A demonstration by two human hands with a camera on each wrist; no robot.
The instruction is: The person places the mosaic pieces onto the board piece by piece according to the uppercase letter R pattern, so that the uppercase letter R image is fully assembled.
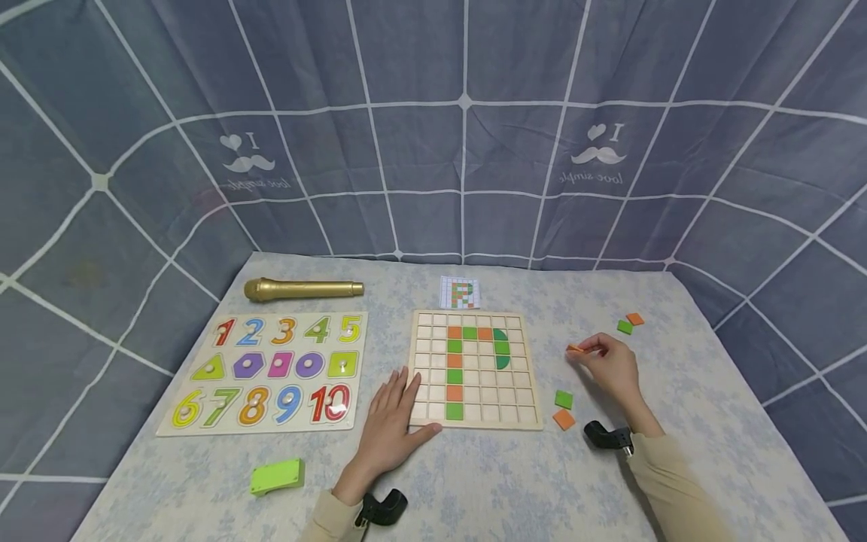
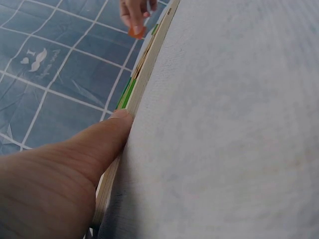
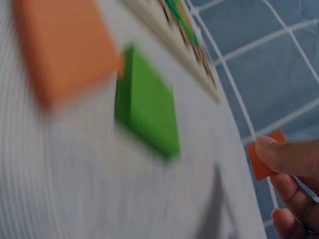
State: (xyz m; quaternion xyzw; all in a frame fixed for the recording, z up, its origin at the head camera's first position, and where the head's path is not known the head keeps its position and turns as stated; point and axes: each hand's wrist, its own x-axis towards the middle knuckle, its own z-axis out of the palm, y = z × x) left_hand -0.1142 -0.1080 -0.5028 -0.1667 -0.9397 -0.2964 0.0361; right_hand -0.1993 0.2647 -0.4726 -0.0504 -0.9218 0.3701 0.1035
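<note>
My right hand (image 1: 609, 369) pinches an orange square tile (image 3: 266, 155) between thumb and fingers, above the cloth to the right of a wooden grid board (image 1: 497, 395). Orange and green tiles (image 1: 454, 376) fill a column on the board and part of its top, with rounded dark green pieces at the right. My left hand (image 1: 390, 425) rests at the board's lower left corner, fingers straight, its thumb (image 2: 107, 132) against the near edge. A small pattern card (image 1: 460, 293) lies behind the board, showing a similar coloured figure.
Loose green (image 1: 564, 400) and orange tiles (image 1: 564, 419) lie right of the board; another green (image 1: 625, 327) and orange pair (image 1: 634, 318) lies farther back. At left are a number puzzle (image 1: 169, 430), a gold microphone (image 1: 305, 290) and a lime green block (image 1: 278, 476).
</note>
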